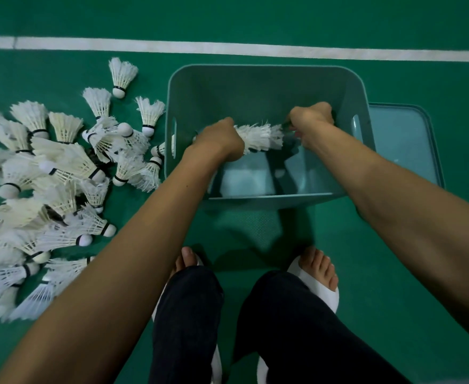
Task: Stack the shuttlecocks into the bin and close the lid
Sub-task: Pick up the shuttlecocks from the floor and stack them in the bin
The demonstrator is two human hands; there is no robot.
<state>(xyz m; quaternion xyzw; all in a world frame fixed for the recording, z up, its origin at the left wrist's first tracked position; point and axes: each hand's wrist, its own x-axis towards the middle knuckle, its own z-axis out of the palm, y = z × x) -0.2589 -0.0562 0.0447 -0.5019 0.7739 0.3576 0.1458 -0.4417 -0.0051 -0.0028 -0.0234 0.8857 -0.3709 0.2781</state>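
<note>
arms stretched forward, down into bin (255, 68) | left hand (216, 139) curled round one end of shuttlecock stack (258, 135) | right hand (311, 120) fisted on other end, stack level between hands | loose shuttlecocks (61, 176) piled left of left hand | lid (405, 139) flat right of right hand

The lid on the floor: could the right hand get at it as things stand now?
Probably yes, once freed. The lid lies bare just right of the bin, but the right hand now grips a stack of shuttlecocks inside it.
</note>
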